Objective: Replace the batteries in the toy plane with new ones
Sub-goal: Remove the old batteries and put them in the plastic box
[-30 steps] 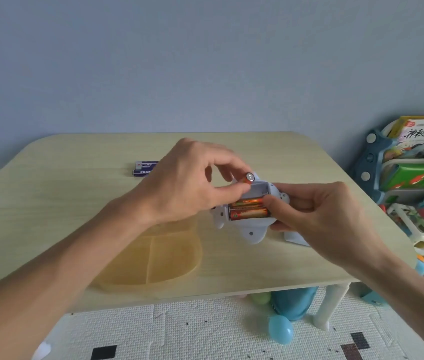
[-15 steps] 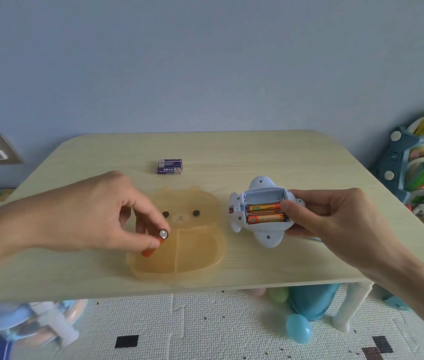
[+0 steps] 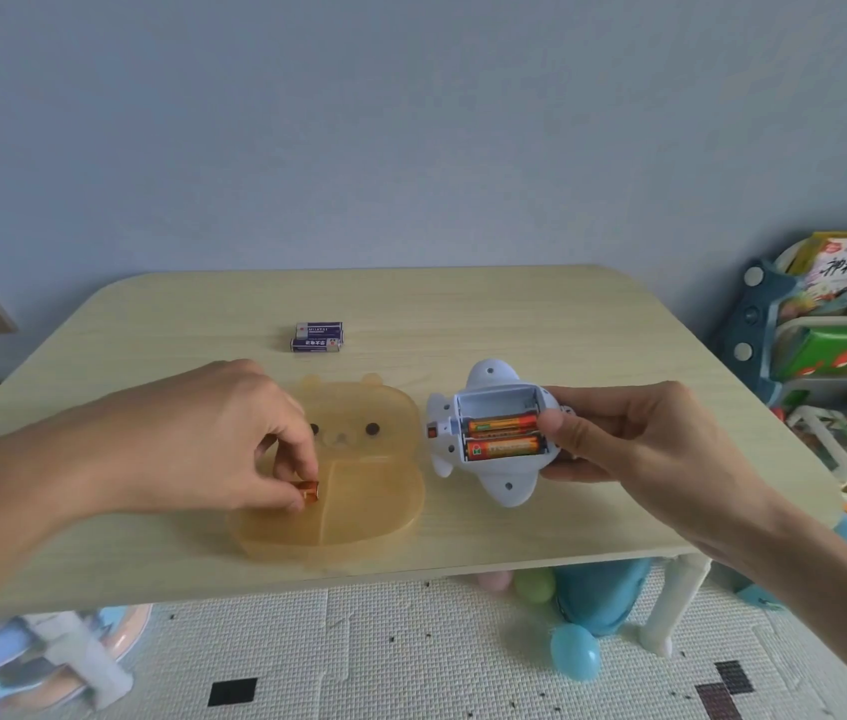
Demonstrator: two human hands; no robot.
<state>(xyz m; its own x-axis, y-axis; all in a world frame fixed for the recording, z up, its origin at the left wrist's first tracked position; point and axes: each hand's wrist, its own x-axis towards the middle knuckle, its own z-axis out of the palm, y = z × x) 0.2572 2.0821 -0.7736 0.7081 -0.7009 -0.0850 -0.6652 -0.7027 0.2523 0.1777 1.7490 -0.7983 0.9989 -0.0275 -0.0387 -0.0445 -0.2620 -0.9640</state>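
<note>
Since the earlier frame, an orange battery (image 3: 307, 491) is lowered into the bear-shaped tray (image 3: 359, 517), pinched in the left hand (image 3: 193, 439). The toy plane (image 3: 494, 433), two batteries inside, is clasped by the right hand (image 3: 629, 439) above the desk (image 3: 515, 314).

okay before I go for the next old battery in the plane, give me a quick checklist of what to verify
1. Removed battery inside the bear-shaped tray, lower left compartment: ok, though the left hand has not let go.
2. Left hand free for the next pull: not ok, its grip is shut on that battery.
3. Toy plane held steady, compartment facing up: ok, the right hand holds it by the side.
4. Compartment open, remaining batteries reachable: ok, two orange cells show, top slot empty.
5. New batteries ready: ok, a purple pack lies on the table behind the tray.
6. Battery cover located: cannot tell.
</note>
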